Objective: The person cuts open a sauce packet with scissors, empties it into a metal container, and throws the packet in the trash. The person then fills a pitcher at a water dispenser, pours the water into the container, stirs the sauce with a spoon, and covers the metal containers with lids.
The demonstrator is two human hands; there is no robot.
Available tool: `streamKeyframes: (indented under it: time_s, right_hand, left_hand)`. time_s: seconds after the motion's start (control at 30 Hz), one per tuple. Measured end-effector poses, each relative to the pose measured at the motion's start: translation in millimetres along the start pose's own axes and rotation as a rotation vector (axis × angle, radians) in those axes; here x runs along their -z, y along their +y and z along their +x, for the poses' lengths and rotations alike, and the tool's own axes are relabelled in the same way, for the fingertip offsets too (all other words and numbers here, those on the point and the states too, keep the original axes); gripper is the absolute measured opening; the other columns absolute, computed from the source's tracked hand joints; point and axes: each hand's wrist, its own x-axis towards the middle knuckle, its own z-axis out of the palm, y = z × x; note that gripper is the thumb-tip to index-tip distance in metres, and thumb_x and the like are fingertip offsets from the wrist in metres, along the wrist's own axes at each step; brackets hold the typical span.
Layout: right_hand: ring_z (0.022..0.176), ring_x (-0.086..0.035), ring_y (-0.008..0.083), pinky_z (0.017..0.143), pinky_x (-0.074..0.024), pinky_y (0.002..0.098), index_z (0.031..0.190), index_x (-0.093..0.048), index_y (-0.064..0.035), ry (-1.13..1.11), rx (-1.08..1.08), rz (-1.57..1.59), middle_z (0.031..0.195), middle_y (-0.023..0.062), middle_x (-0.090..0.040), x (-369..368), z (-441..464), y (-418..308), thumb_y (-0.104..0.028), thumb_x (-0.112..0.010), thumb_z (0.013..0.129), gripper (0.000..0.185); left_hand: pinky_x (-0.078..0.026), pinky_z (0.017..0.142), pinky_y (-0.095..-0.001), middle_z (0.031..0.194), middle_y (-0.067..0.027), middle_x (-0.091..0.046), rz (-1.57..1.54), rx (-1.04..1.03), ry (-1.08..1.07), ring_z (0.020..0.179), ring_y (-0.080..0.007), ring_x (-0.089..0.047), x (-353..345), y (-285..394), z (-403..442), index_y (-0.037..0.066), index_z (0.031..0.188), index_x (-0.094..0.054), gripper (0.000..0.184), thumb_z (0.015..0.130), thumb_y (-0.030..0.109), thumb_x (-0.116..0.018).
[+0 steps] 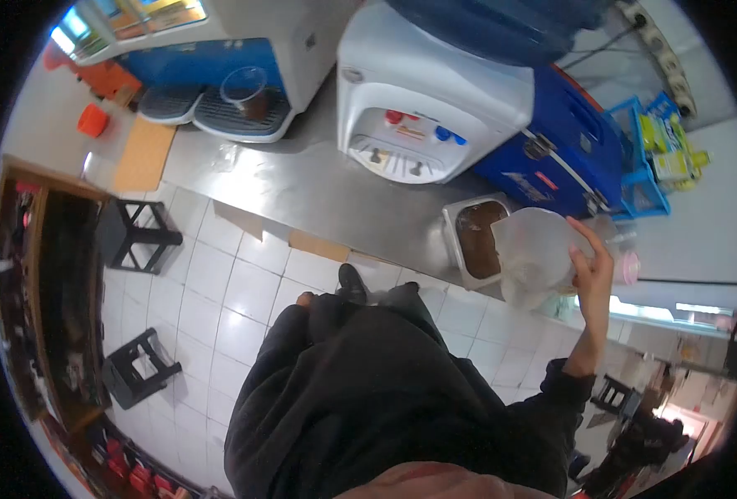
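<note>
My right hand (pixel 593 262) is closed on the rim side of a translucent plastic jug (pixel 536 249), which is tilted at the counter's right end. Just left of the jug is a metal container (pixel 456 237) with a brown substance inside. Only a small patch of my left hand (pixel 304 299) seems to show past the dark sleeve, low in front of my body; its fingers cannot be made out.
A white water dispenser (pixel 435 75) stands on the metal counter (pixel 302 166), beside a blue box (pixel 555 150). A clear cup (pixel 244 90) sits on a drink machine's drip tray. Black stools (pixel 140 366) stand on the tiled floor. A blue basket (pixel 634 195) holds packets.
</note>
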Motion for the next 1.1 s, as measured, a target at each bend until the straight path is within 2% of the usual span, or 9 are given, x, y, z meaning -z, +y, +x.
streamKeyframes:
  time_s: [0.27,0.4,0.57,0.7,0.8,0.87,0.9,1.0,1.1]
  right_hand:
    - [0.082,-0.06,0.014,0.068,-0.0484,0.0211,0.125,-0.041,-0.0015,-0.389,0.135,0.363,0.117,0.0139,-0.051,-121,19,-35,-0.007,-0.056,0.082,0.045]
    - [0.083,-0.061,0.0177,0.071,-0.0492,0.0248,0.129,-0.03,-0.0047,-0.282,0.146,0.8,0.106,0.0157,-0.056,-245,29,-25,-0.004,-0.059,0.082,0.055]
    - [0.07,-0.055,0.0091,0.061,-0.0426,0.0206,0.13,-0.023,-0.0102,-0.022,0.232,0.912,0.082,0.0043,-0.058,-358,34,-5,-0.008,-0.058,0.085,0.058]
    - [0.072,-0.056,0.015,0.068,-0.0437,0.0258,0.131,-0.025,-0.011,-0.148,0.213,0.717,0.081,0.007,-0.059,-328,28,-12,-0.01,-0.056,0.086,0.055]
    - [0.075,-0.058,0.0184,0.07,-0.0443,0.0287,0.123,-0.04,-0.0088,0.249,0.578,0.18,0.084,0.0089,-0.059,-261,20,-7,-0.01,-0.056,0.084,0.042]
    - [0.079,-0.058,0.0276,0.073,-0.0454,0.0345,0.106,-0.053,-0.0037,0.301,0.544,0.214,0.092,0.0121,-0.061,-211,16,40,-0.01,-0.057,0.083,0.024]
    - [0.077,-0.058,0.0268,0.074,-0.0448,0.0339,0.088,-0.058,-0.0036,0.424,0.304,0.291,0.087,0.0106,-0.061,-189,11,67,-0.012,-0.058,0.083,0.009]
    - [0.078,-0.056,0.0271,0.07,-0.0431,0.0361,0.086,-0.06,-0.0048,0.765,-0.143,0.093,0.083,0.0117,-0.058,-134,4,196,-0.017,-0.056,0.085,0.013]
    - [0.08,-0.055,0.031,0.071,-0.0432,0.0378,0.089,-0.059,-0.0039,0.803,-0.066,-0.516,0.091,0.014,-0.056,-115,-12,289,-0.014,-0.058,0.082,0.012]
  left_hand:
    - [-0.05,0.071,-0.0394,0.078,-0.0195,-0.064,-0.394,0.075,0.088,0.075,-0.0308,-0.063,29,49,-44,-0.003,0.085,-0.064,0.045,0.083,0.039,-0.049]
    - [-0.048,0.053,-0.0282,0.073,-0.0113,-0.064,-0.743,0.123,-0.125,0.067,-0.0187,-0.063,106,111,-86,-0.001,0.091,-0.059,0.04,0.091,0.034,-0.04]
    - [-0.044,0.056,-0.024,0.072,-0.0089,-0.063,-0.857,-0.166,0.253,0.063,-0.0133,-0.06,175,193,-124,0.001,0.09,-0.056,0.035,0.093,0.031,-0.039]
    - [-0.043,0.056,-0.0234,0.07,-0.0072,-0.061,-0.88,-0.319,0.396,0.061,-0.0121,-0.057,198,244,-124,0.002,0.088,-0.056,0.034,0.095,0.031,-0.038]
    - [-0.042,0.055,-0.0231,0.066,-0.0055,-0.059,-0.796,-0.322,0.267,0.06,-0.0118,-0.056,193,265,-112,0.003,0.087,-0.055,0.032,0.095,0.029,-0.039]
    - [-0.042,0.055,-0.0229,0.064,-0.0049,-0.057,-0.734,-0.294,0.144,0.06,-0.0119,-0.056,188,283,-109,0.003,0.087,-0.055,0.032,0.095,0.029,-0.039]
    - [-0.042,0.055,-0.0229,0.064,-0.005,-0.058,-0.738,-0.319,0.081,0.06,-0.0119,-0.056,182,291,-105,0.003,0.086,-0.055,0.032,0.094,0.029,-0.039]
    - [-0.044,0.057,-0.0234,0.069,-0.0062,-0.059,-0.817,-0.38,-0.093,0.065,-0.0126,-0.058,145,310,-85,0.002,0.087,-0.055,0.031,0.094,0.029,-0.042]
    - [-0.046,0.066,-0.024,0.084,-0.0085,-0.062,-0.647,-0.527,-0.296,0.074,-0.013,-0.059,112,372,-85,0.0,0.092,-0.055,0.031,0.094,0.029,-0.042]
